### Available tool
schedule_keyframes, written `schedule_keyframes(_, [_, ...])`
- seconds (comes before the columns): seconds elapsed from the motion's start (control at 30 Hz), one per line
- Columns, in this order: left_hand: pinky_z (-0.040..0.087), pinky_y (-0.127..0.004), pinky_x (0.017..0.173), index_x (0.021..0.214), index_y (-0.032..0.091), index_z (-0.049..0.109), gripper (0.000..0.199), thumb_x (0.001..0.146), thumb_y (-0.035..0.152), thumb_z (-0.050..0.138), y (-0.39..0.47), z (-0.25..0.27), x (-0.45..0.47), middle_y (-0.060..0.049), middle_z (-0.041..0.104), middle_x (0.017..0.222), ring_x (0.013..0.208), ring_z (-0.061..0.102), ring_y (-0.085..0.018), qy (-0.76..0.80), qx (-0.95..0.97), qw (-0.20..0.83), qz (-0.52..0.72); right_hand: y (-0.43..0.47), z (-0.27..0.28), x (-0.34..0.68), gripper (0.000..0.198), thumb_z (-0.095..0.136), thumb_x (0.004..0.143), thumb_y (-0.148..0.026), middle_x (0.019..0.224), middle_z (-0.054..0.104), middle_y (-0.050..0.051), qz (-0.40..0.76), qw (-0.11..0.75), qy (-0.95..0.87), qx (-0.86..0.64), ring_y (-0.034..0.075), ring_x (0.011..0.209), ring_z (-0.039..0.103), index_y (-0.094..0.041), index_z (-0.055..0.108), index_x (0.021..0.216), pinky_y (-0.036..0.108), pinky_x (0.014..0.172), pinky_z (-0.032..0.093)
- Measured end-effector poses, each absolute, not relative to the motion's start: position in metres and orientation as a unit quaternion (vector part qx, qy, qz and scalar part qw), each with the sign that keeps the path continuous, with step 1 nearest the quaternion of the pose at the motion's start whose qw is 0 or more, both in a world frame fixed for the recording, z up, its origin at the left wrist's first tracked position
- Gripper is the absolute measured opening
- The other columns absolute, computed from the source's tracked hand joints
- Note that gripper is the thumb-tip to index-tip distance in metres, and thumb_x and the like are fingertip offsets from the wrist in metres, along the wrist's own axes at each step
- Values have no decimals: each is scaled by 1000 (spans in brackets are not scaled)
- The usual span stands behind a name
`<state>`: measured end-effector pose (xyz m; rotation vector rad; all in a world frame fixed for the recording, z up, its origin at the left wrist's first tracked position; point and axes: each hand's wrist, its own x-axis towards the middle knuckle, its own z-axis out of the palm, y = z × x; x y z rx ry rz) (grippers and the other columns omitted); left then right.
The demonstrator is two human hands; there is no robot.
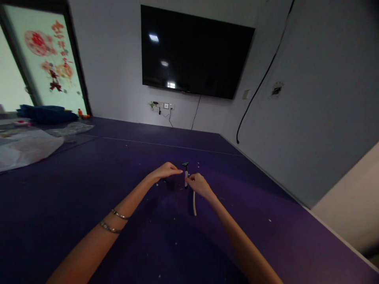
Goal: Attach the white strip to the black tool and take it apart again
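Observation:
A razor (186, 179) with a dark head and a pale wrapped handle is upright in view, head at the far end. My right hand (200, 184) is closed, its thumb and finger pinching the razor's handle from the right. Just left of the razor is my left hand (167, 170), fingers pressed together and pointing at the handle. Whether anything thin lies between those fingertips is too small to tell. Below my right hand, a narrow white strip (194, 204) extends toward me, its upper end hidden behind the hand.
Small white scraps are scattered over the purple surface (133, 244). At left lie clear plastic sheeting (32, 146), a dark blue cloth bundle (47, 113) and small orange items (83, 114). A television (195, 51) hangs above wall sockets; a black cable (262, 81) dangles at right.

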<state>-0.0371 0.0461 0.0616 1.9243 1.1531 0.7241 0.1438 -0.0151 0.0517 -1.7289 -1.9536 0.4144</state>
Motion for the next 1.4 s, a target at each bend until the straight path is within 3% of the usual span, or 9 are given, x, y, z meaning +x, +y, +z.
schedule_keyframes(0.13, [37, -22, 60, 68, 17, 68, 12, 58, 22, 66, 66, 57, -68, -5, 67, 75, 72, 59, -17, 549, 777, 158, 264, -18, 46, 145, 31, 48, 76, -39, 81, 66, 10, 134, 163, -686, -697, 22, 73, 62, -16, 68, 74, 27, 61, 42])
schedule_keyframes(0.2, [38, -22, 62, 73, 17, 69, 16, 57, 15, 64, 69, 53, -75, -6, 68, 80, 73, 59, -17, 542, 801, 131, 219, -20, 43, 143, 32, 48, 75, -40, 88, 66, 13, 126, 138, -682, -707, 24, 80, 63, -15, 68, 79, 30, 64, 44])
schedule_keyframes(0.37, [39, -20, 59, 75, 19, 70, 27, 53, 9, 61, 67, 42, -73, -4, 68, 76, 67, 59, -15, 493, 847, 157, 124, -24, 38, 136, 38, 51, 72, -44, 98, 64, 18, 111, 112, -693, -703, 29, 89, 62, -13, 67, 88, 35, 69, 46])
schedule_keyframes(0.53, [38, -20, 59, 77, 20, 70, 30, 53, 6, 58, 69, 35, -75, -5, 68, 78, 69, 59, -15, 501, 850, 125, 108, -27, 36, 132, 37, 52, 72, -44, 100, 63, 18, 100, 95, -706, -694, 30, 89, 62, -14, 67, 88, 37, 70, 47])
schedule_keyframes(0.77, [37, -19, 58, 75, 21, 69, 24, 57, 10, 59, 72, 32, -81, -3, 68, 76, 67, 59, -13, 505, 849, 127, 92, -25, 43, 139, 35, 48, 75, -44, 90, 66, 15, 95, 108, -710, -689, 28, 83, 63, -15, 67, 76, 34, 67, 46])
schedule_keyframes(1.13, [38, -21, 55, 69, 18, 69, 21, 57, 7, 54, 67, 37, -80, -5, 69, 71, 62, 60, -15, 507, 843, 159, 84, -14, 54, 168, 27, 49, 74, -37, 78, 67, 8, 119, 188, -705, -673, 23, 76, 62, -18, 68, 70, 27, 59, 39])
schedule_keyframes(1.4, [38, -21, 57, 71, 17, 66, 17, 58, 12, 56, 67, 37, -78, -4, 66, 72, 64, 58, -14, 485, 851, 160, 118, -1, 50, 181, 20, 52, 73, -25, 73, 68, 6, 152, 273, -718, -622, 17, 70, 62, -16, 69, 74, 25, 63, 43])
